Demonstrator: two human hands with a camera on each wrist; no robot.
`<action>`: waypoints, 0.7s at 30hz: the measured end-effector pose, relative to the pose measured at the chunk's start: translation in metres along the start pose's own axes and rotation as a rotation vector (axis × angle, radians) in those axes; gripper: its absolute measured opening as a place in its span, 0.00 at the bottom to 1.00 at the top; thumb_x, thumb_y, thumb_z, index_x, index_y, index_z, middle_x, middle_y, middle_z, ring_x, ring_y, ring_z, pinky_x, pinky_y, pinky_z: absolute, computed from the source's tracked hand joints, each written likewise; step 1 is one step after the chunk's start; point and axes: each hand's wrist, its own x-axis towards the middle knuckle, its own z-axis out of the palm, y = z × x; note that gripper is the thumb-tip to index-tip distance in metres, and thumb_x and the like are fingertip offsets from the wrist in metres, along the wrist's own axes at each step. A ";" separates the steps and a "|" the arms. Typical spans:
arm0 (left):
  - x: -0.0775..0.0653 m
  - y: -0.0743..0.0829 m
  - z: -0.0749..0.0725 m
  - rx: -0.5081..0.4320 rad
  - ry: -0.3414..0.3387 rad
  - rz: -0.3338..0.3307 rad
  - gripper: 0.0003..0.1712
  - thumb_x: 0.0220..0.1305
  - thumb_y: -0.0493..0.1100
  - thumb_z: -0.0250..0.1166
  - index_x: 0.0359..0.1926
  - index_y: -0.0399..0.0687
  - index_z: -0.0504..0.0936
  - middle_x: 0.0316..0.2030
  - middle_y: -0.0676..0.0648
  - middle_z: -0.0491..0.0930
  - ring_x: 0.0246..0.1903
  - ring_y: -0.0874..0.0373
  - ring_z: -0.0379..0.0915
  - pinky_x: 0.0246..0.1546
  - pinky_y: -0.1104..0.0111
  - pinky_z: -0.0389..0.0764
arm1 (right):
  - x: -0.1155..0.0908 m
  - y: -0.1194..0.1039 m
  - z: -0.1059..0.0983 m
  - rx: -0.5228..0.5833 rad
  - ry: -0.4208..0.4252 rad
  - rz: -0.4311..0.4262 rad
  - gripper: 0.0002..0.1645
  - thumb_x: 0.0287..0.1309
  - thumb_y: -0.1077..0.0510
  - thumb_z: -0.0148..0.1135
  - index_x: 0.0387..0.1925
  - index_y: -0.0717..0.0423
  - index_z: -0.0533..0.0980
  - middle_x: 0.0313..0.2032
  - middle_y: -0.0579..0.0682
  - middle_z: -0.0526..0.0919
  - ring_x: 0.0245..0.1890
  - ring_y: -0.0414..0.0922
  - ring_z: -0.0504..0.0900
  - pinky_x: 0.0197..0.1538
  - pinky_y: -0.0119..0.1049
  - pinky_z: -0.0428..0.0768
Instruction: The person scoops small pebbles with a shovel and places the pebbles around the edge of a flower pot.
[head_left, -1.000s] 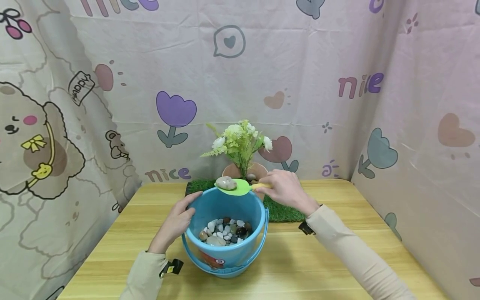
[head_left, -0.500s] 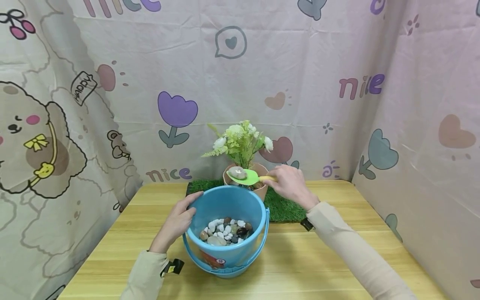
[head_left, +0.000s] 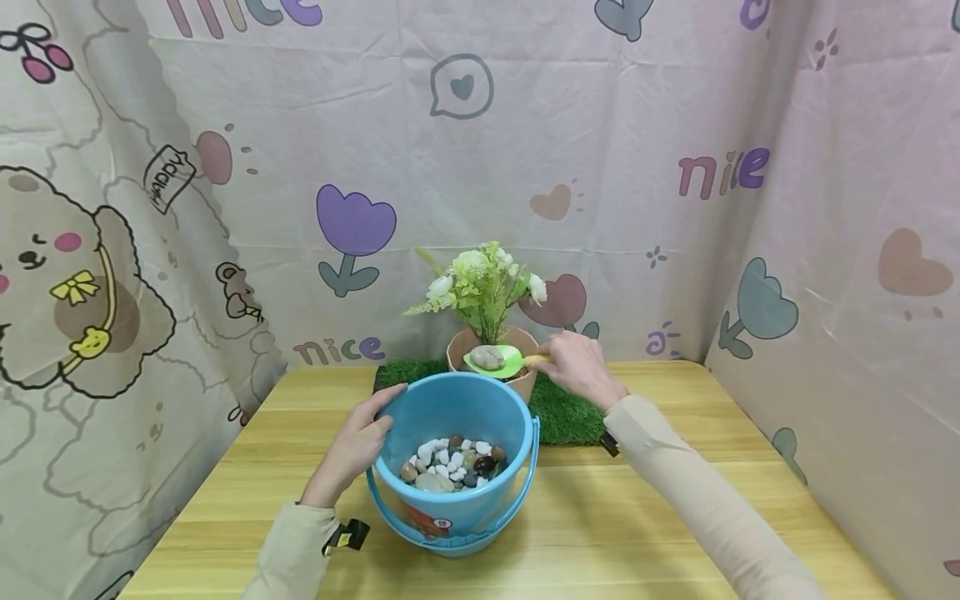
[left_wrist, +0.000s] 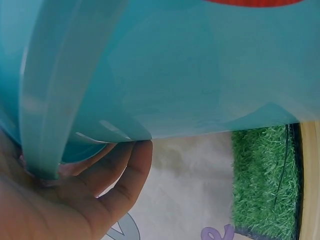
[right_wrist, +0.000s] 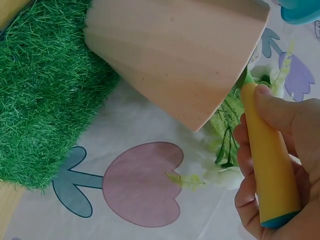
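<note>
A blue bucket with several pebbles inside stands on the wooden table. My left hand holds its left rim, fingers curled against the bucket wall. My right hand grips the yellow handle of a green scoop. The scoop carries one pale stone and hovers over the tan flower pot, below the white-flowered plant. The pot sits on a green grass mat.
A printed curtain closes in the back and both sides of the table. The grass mat lies behind the bucket. Bare tabletop stretches to the right and left of the bucket.
My right hand carried the scoop with the stone from above the bucket's far rim back and to the right, over the flower pot. The left hand stayed on the bucket.
</note>
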 end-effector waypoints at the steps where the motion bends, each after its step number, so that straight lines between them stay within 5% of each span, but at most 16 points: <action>1: 0.000 0.000 0.000 -0.002 0.000 0.001 0.31 0.69 0.32 0.42 0.72 0.43 0.62 0.71 0.37 0.62 0.68 0.36 0.61 0.64 0.42 0.65 | 0.001 0.000 0.001 -0.009 0.000 -0.008 0.13 0.56 0.42 0.68 0.34 0.44 0.88 0.23 0.41 0.78 0.22 0.40 0.70 0.22 0.34 0.65; 14: 0.000 0.001 0.001 -0.025 0.000 -0.004 0.31 0.69 0.32 0.41 0.73 0.42 0.61 0.72 0.36 0.60 0.69 0.35 0.58 0.65 0.42 0.64 | 0.006 -0.005 0.006 -0.117 0.063 -0.223 0.10 0.54 0.45 0.69 0.24 0.44 0.85 0.26 0.41 0.81 0.33 0.45 0.77 0.38 0.45 0.72; 21: 0.000 0.000 0.001 -0.033 0.002 -0.012 0.31 0.69 0.32 0.42 0.73 0.41 0.61 0.72 0.36 0.60 0.69 0.35 0.59 0.63 0.42 0.65 | 0.007 -0.005 0.009 -0.150 0.100 -0.259 0.09 0.52 0.45 0.70 0.31 0.43 0.87 0.29 0.42 0.83 0.33 0.45 0.76 0.38 0.43 0.72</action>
